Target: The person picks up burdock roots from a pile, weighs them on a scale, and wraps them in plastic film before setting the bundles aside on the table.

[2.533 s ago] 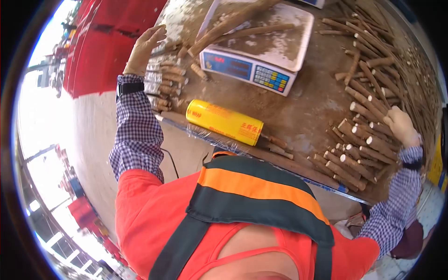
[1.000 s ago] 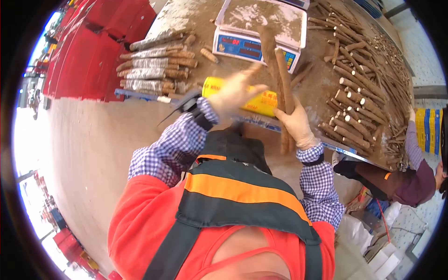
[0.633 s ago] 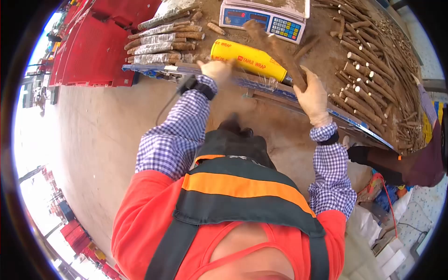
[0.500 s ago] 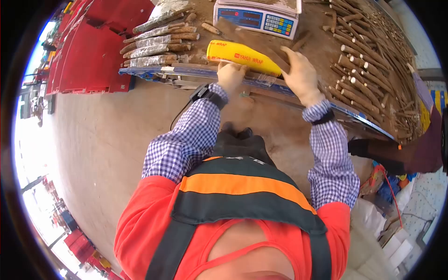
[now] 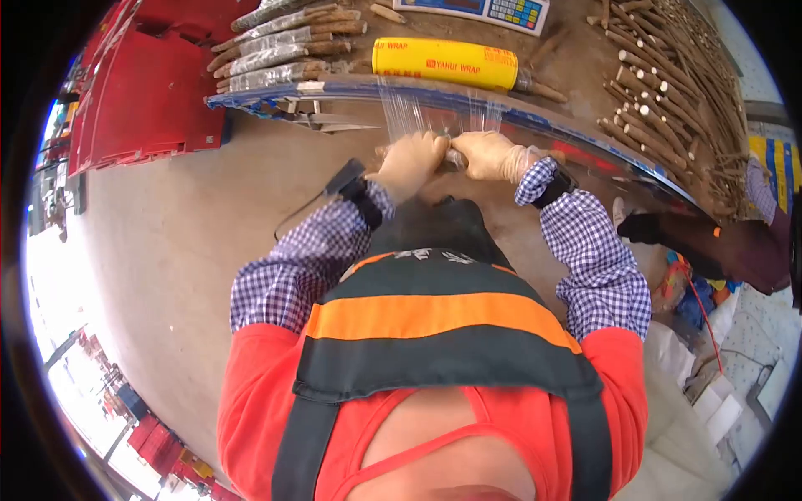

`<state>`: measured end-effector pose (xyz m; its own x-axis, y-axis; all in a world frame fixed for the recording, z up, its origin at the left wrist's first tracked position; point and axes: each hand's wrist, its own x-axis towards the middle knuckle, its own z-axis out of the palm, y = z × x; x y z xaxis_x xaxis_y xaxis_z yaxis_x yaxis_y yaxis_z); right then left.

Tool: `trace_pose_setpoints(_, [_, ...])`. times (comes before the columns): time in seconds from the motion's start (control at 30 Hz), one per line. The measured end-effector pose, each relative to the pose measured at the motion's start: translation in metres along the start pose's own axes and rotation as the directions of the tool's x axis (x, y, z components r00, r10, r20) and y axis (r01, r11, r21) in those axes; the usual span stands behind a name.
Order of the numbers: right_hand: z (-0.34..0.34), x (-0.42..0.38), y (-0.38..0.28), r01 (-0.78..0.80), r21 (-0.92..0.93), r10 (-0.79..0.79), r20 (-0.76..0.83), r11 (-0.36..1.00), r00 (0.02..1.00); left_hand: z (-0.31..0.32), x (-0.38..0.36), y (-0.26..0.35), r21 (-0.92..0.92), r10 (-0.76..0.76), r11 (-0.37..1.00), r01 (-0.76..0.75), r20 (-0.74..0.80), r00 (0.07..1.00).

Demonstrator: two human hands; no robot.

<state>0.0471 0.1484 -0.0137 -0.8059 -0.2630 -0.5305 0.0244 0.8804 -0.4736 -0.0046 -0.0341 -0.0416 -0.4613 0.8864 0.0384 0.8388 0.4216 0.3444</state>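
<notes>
Film (image 5: 401,108), transparent, stretches taut from the yellow roll (image 5: 447,63), lying on the surface (image 5: 576,71), to the left hand (image 5: 413,160) and right hand (image 5: 487,155), side by side, both clamped on its lower end.

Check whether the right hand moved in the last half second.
Yes: against the table edge, the right hand has moved left and toward the apron, from near the right end of the yellow roll to beside the left hand.
</notes>
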Motion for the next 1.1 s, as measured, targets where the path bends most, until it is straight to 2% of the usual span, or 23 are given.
trace_pose_setpoints(0.07, [-0.005,-0.009,0.002,0.042,0.053,-0.039,-0.051,0.998,0.998,-0.004,0.017,-0.008,-0.150,0.031,0.989,-0.006,0.167,0.985])
trace_pose_setpoints(0.1, [-0.002,-0.018,-0.001,0.043,-0.044,-0.051,-0.206,0.998,0.977,-0.009,0.019,-0.012,-0.253,0.009,0.966,0.062,0.272,0.962])
trace_pose_setpoints(0.13, [0.006,-0.029,-0.015,0.046,-0.058,-0.056,-0.203,0.997,0.978,-0.014,0.019,-0.020,-0.256,0.003,0.964,0.065,0.259,0.966])
trace_pose_setpoints(0.2, [0.028,-0.034,-0.038,-0.186,-0.632,-0.359,-0.630,0.752,0.689,-0.026,0.029,-0.042,-0.435,0.167,0.897,0.079,0.498,0.851])
trace_pose_setpoints(0.23, [0.062,-0.011,-0.028,-0.285,-0.570,-0.220,-0.658,0.770,0.720,-0.033,0.040,-0.042,-0.336,0.167,0.939,0.074,0.634,0.755])
trace_pose_setpoints(0.27, [0.088,0.013,-0.014,-0.387,-0.513,-0.086,-0.679,0.767,0.729,-0.047,0.044,-0.031,-0.329,0.177,0.943,0.050,0.621,0.763])
trace_pose_setpoints(0.33, [0.086,0.026,-0.008,-0.265,-0.222,0.083,-0.598,0.938,0.797,-0.075,0.031,0.000,-0.123,-0.012,0.987,0.107,0.602,0.799])
trace_pose_setpoints(0.37, [0.073,0.021,-0.008,-0.199,-0.100,0.124,-0.495,0.975,0.860,-0.013,0.007,-0.017,0.127,0.030,0.990,-0.055,0.192,0.981])
trace_pose_setpoints(0.4, [0.052,0.010,-0.009,-0.147,0.030,0.147,-0.384,0.989,0.912,0.003,0.010,-0.023,0.135,0.027,0.990,-0.052,0.185,0.982])
trace_pose_setpoints(0.47, [0.030,0.000,-0.011,-0.219,-0.134,0.177,-0.272,0.967,0.946,0.006,0.018,-0.020,0.095,0.036,0.994,-0.055,0.189,0.981])
trace_pose_setpoints(0.5, [0.035,0.000,-0.012,-0.242,-0.308,0.098,-0.417,0.920,0.904,0.007,0.021,-0.020,-0.145,0.050,0.989,-0.013,0.254,0.966])
trace_pose_setpoints(0.53, [0.040,0.004,-0.014,-0.281,-0.471,-0.016,-0.533,0.837,0.846,0.000,0.028,-0.028,-0.149,0.049,0.989,-0.012,0.247,0.968])
trace_pose_setpoints(0.6, [0.048,0.029,-0.022,-0.319,-0.377,0.012,-0.630,0.870,0.776,-0.017,0.045,-0.054,-0.221,0.182,0.974,-0.046,0.644,0.743])
trace_pose_setpoints(0.67, [0.047,0.030,-0.021,-0.305,-0.247,0.123,-0.557,0.920,0.822,-0.048,0.044,-0.037,-0.155,0.085,0.987,0.034,0.701,0.708])
trace_pose_setpoints(0.73, [0.039,0.020,-0.015,-0.128,0.018,0.124,-0.414,0.992,0.902,-0.015,0.028,-0.032,0.071,0.074,0.991,-0.116,0.439,0.895])
trace_pose_setpoints(0.77, [0.018,0.011,-0.013,-0.169,0.010,0.168,-0.189,0.986,0.968,-0.005,0.024,-0.016,0.218,0.027,0.974,-0.065,0.174,0.984])
trace_pose_setpoints(0.8, [0.019,0.009,-0.018,-0.171,-0.002,0.168,-0.195,0.985,0.966,-0.004,0.025,-0.022,0.219,0.028,0.974,-0.063,0.160,0.987])
trace_pose_setpoints(0.87, [0.032,0.005,-0.035,-0.296,-0.384,0.149,-0.366,0.875,0.918,-0.017,0.032,-0.038,-0.332,0.291,0.930,-0.156,0.409,0.865])
trace_pose_setpoints(0.93, [0.070,0.027,-0.020,-0.273,-0.499,-0.167,-0.671,0.822,0.723,-0.039,0.035,-0.035,-0.256,0.243,0.959,-0.121,0.522,0.818])
trace_pose_setpoints(1.0, [0.081,0.032,-0.017,-0.263,-0.296,0.030,-0.610,0.918,0.792,-0.059,0.038,-0.028,-0.090,0.106,0.994,-0.059,0.726,0.679])
trace_pose_setpoints(1.03, [0.057,0.030,-0.013,-0.173,-0.089,0.115,-0.455,0.981,0.883,-0.012,0.026,-0.026,0.148,-0.026,0.987,-0.055,0.494,0.869])
trace_pose_setpoints(1.07, [0.038,0.016,-0.011,-0.123,0.142,0.156,-0.251,0.982,0.955,0.017,0.015,-0.015,0.459,0.155,0.880,-0.122,-0.035,0.987])
trace_pose_setpoints(1.1, [0.028,0.009,-0.008,-0.157,0.136,0.185,-0.222,0.978,0.957,0.022,0.019,-0.016,0.312,0.150,0.941,-0.135,-0.027,0.988])
